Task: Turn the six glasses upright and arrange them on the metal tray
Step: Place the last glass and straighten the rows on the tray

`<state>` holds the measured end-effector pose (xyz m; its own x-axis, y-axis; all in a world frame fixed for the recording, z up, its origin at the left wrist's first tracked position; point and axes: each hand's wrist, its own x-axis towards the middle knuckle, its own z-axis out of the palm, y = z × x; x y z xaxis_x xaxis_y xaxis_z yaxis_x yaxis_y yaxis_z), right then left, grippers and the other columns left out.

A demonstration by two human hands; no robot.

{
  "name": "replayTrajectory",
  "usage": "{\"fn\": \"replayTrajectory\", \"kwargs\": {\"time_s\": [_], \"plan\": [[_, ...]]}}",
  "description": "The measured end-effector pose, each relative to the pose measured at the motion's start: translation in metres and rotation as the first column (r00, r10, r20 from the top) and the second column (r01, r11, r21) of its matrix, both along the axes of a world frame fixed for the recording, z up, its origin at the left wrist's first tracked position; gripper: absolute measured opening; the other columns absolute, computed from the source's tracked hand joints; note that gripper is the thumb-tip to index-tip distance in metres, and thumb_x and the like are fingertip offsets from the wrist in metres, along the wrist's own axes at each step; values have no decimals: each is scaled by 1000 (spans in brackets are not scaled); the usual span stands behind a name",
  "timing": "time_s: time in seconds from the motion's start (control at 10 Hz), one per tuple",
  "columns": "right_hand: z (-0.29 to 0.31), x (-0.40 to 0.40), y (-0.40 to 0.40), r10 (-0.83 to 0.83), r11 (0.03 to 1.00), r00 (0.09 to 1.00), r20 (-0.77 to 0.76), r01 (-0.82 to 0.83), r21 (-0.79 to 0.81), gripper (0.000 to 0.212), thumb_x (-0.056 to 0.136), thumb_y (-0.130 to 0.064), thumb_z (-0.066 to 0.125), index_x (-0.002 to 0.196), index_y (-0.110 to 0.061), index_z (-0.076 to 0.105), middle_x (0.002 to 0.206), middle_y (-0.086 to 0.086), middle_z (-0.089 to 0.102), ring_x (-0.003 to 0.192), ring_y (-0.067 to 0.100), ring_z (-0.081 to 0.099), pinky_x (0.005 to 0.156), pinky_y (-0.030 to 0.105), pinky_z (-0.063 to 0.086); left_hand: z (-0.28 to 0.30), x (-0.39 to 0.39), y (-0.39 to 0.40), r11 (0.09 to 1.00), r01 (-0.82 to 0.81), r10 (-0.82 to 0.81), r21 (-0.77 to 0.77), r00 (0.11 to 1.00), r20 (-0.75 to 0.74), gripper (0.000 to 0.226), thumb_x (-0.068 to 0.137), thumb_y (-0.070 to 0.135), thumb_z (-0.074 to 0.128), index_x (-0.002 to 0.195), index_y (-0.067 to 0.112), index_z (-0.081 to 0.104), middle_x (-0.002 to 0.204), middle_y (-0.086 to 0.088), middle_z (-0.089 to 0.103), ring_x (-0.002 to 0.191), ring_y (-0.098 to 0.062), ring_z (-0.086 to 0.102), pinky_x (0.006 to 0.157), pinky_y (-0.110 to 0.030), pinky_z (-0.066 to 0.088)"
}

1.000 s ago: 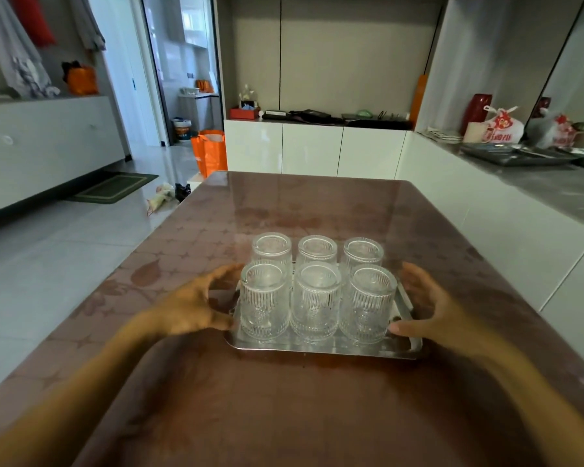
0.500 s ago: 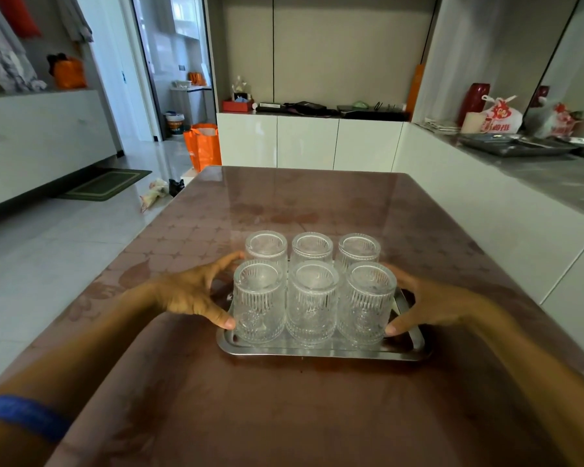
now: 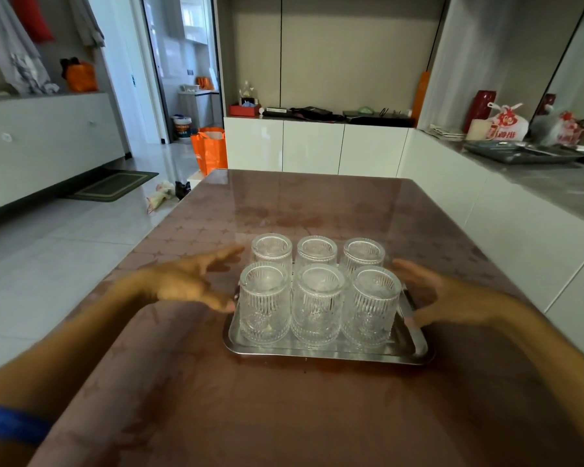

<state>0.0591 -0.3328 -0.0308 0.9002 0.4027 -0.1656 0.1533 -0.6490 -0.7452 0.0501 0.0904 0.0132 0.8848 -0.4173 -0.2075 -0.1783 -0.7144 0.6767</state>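
Six ribbed clear glasses stand in two rows of three on the metal tray [image 3: 321, 354]. The front row is glass [image 3: 265, 310], glass [image 3: 317, 311] and glass [image 3: 371, 310]; the back row [image 3: 317, 251] stands right behind. I cannot tell whether rims or bases face up. My left hand [image 3: 189, 284] hovers at the tray's left side, fingers apart, thumb close to the front-left glass. My right hand [image 3: 447, 298] is spread at the tray's right side, thumb by the rim. Neither hand holds anything.
The tray sits on a brown glossy table [image 3: 284, 416]. A white counter [image 3: 536, 210] runs along the right, carrying a grey tray and bags. An orange bag [image 3: 209, 153] stands on the floor beyond the table's far left corner.
Both hands came in from beside the tray to its sides half a second ago. Now the left hand is blurred and slightly higher; the glasses and tray have stayed put.
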Motion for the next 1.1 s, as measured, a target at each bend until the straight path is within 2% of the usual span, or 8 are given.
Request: {"fn": "replayTrajectory", "kwargs": {"time_s": [0.1,0.2,0.3,0.5,0.7,0.8,1.0,1.1], "plan": [[30,-3,7,-101,989,978,183,79,124,92,66,-39,86,145,-40,38,153,-9,41,136,14,41,105,35,42,13,7,0,996,62,-55,-68,993,100,89,75,33,77,146,49,27,156,19,30,144,-8,27,117,-38,27],[66,5,49,44,989,931,363,11,-150,88,60,-78,66,139,-45,46,150,-19,39,133,8,40,102,31,36,27,29,-20,984,138,-154,111,976,154,88,68,57,75,142,58,27,157,24,26,138,0,22,111,-32,18],[66,13,86,162,952,926,341,-57,-299,91,64,-82,56,143,-40,43,154,-17,35,137,8,34,105,30,30,25,40,-34,961,129,-168,244,975,147,87,70,56,76,144,48,32,158,18,27,139,-3,24,105,-28,17],[35,26,115,182,951,903,389,-61,-304,63,86,-57,62,141,-31,48,153,-10,40,137,12,37,98,27,24,12,45,-36,979,77,-103,189,986,133,75,74,53,74,141,37,44,158,12,32,146,-15,26,104,-28,17],[35,24,104,133,975,911,391,-49,-216,60,83,-64,60,135,-36,53,151,-13,42,132,6,37,102,32,28,8,43,-32,983,77,-104,170,982,158,72,75,53,72,140,38,45,157,14,33,144,-13,28,105,-28,20],[40,18,62,-102,994,924,367,81,73,68,72,-62,65,134,-38,52,149,-16,39,134,7,35,106,33,30,-2,37,-24,994,83,-95,70,977,189,66,76,55,71,136,43,48,155,19,34,140,-8,31,104,-25,24],[18,10,32,-106,989,975,197,83,121,61,67,-54,70,124,-36,59,149,-9,43,137,18,40,112,49,34,-6,32,-24,996,80,-87,39,975,205,61,77,54,70,134,45,50,146,27,35,132,-1,31,102,-23,26],[18,6,39,-120,988,967,226,93,125,58,68,-57,67,122,-36,61,146,-10,47,135,16,42,111,50,35,-4,28,-26,996,79,-87,46,974,209,60,79,51,69,135,43,49,151,22,35,130,0,31,103,-23,27]]}}
